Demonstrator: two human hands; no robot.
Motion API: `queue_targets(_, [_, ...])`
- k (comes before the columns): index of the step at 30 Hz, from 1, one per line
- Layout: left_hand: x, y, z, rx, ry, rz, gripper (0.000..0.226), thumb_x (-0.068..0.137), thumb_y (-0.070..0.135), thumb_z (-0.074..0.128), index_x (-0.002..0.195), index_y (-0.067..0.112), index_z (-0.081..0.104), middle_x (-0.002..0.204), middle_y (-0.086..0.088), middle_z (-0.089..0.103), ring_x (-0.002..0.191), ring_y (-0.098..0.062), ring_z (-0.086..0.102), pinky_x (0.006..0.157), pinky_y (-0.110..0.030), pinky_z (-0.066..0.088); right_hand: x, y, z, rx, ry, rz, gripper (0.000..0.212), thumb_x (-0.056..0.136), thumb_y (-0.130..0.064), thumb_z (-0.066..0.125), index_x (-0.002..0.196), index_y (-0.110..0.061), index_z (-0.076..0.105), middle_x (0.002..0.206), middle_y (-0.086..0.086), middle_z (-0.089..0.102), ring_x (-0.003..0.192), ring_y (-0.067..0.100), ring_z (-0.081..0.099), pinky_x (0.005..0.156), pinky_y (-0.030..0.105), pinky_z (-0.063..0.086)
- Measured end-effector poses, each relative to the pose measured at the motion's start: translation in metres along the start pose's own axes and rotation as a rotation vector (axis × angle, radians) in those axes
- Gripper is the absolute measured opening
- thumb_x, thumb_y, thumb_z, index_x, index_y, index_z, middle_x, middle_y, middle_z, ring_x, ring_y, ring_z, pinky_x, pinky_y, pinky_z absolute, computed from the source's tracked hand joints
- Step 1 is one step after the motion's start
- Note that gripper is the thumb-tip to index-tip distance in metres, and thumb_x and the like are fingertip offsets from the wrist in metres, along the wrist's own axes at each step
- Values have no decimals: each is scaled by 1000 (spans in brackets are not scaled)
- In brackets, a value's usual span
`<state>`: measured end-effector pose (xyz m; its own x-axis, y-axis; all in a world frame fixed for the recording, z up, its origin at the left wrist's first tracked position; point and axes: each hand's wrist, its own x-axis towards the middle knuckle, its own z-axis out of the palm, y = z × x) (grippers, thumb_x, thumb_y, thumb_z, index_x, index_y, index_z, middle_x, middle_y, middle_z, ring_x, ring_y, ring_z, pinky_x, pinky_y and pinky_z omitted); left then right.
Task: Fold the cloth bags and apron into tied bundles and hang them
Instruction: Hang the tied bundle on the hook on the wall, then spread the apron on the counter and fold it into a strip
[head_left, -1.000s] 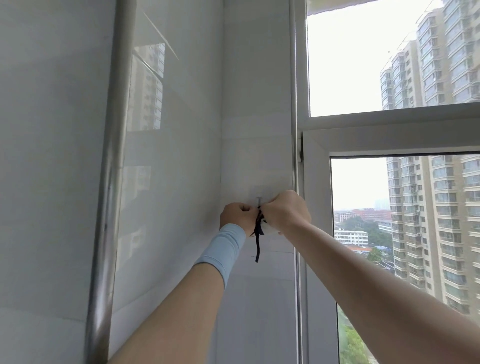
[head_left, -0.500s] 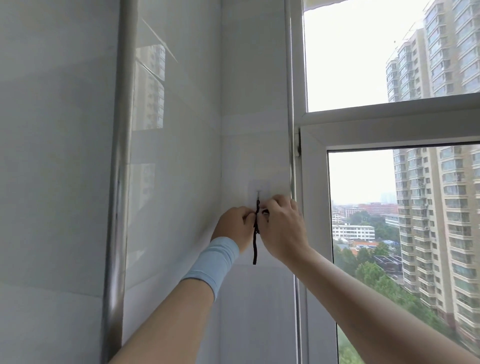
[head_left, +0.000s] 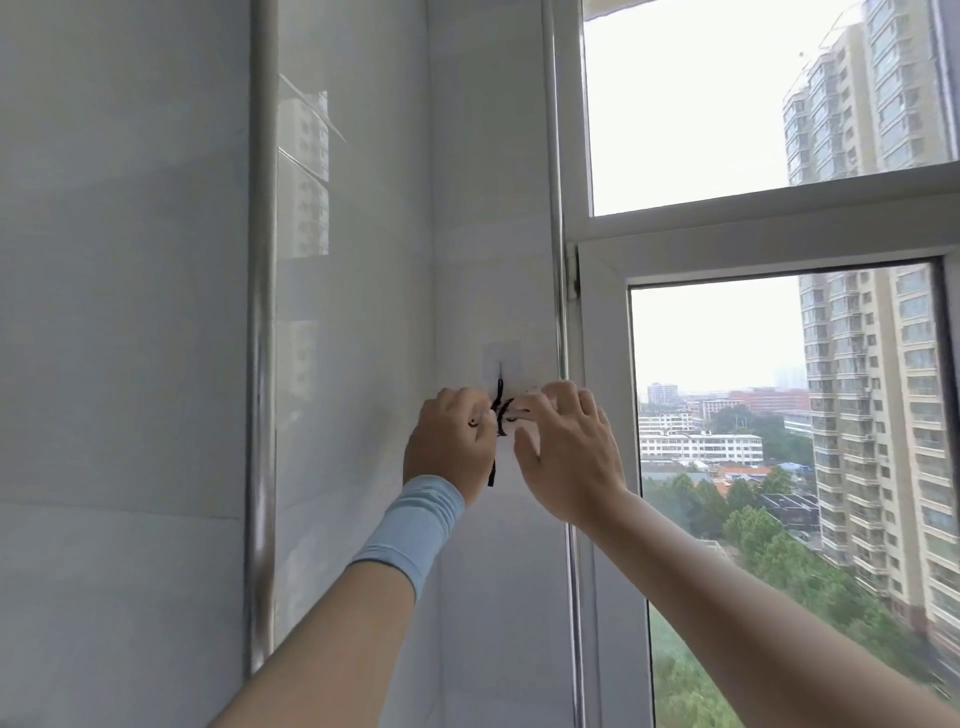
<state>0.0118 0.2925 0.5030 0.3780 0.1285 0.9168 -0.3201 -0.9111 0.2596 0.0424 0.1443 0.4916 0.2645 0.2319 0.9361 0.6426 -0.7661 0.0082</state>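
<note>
Two hands pinch one black cord (head_left: 500, 413): your left hand (head_left: 449, 441) curls its fingers round the cord's left side, and your right hand (head_left: 563, 447) nips a loop of it just beside. The cord hangs from a small hook (head_left: 501, 369) on the white tiled wall (head_left: 483, 234), with a tail dangling below; no folded cloth shows. You seem to be tying on at the hook. Next, draw the knot snug without dragging the hook loose. A steel pipe (head_left: 261, 364) stands to the left and a window (head_left: 602, 322) to the right.
</note>
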Motion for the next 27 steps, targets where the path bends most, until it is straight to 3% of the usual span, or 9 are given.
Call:
queue_targets(5, [-84, 13, 18, -34, -163, -24, 11, 92, 29, 48, 93, 23, 58, 85, 9, 57, 82, -14, 52, 66, -27, 42, -95, 8, 4, 87, -189, 118, 20, 96, -35, 47, 106, -25, 62, 104, -3, 58, 97, 22, 61, 77, 32, 43])
queue_targets(15, [-271, 0, 66, -44, -731, -232, 22, 94, 38, 43, 102, 27, 60, 103, 7, 63, 90, -17, 58, 79, -31, 48, -276, 22, 28, 131, -823, 393, 26, 95, -42, 40, 106, -33, 62, 107, -6, 66, 97, 20, 62, 75, 33, 50])
queue_targets(18, [-325, -9, 76, -30, -874, -278, 22, 95, 38, 43, 103, 27, 61, 105, 3, 63, 87, -17, 56, 79, -30, 46, -332, 20, 35, 141, -969, 466, 29, 95, -40, 44, 109, -27, 65, 109, 1, 70, 99, 25, 64, 79, 34, 52])
queue_targets(23, [-418, -32, 97, -20, -1212, -377, 24, 89, 31, 50, 110, 29, 61, 116, 3, 64, 102, -21, 60, 92, -35, 49, -418, 4, 37, 153, -1184, 566, 28, 93, -34, 50, 107, -17, 68, 107, 7, 71, 100, 29, 64, 81, 35, 51])
queue_targets(26, [-468, -44, 105, 22, -1377, -412, 38, 89, 32, 50, 127, 28, 54, 130, -1, 55, 114, -24, 55, 98, -38, 46, -458, -6, 37, 159, -1310, 577, 26, 89, -27, 51, 97, -11, 69, 90, 7, 70, 89, 29, 63, 70, 34, 47])
queue_targets(27, [-486, -47, 106, 39, -1414, -427, 43, 90, 32, 49, 133, 27, 49, 136, -2, 49, 120, -25, 51, 100, -38, 44, -475, -9, 38, 169, -1337, 613, 24, 88, -27, 53, 99, -12, 69, 94, 7, 69, 95, 29, 63, 73, 34, 48])
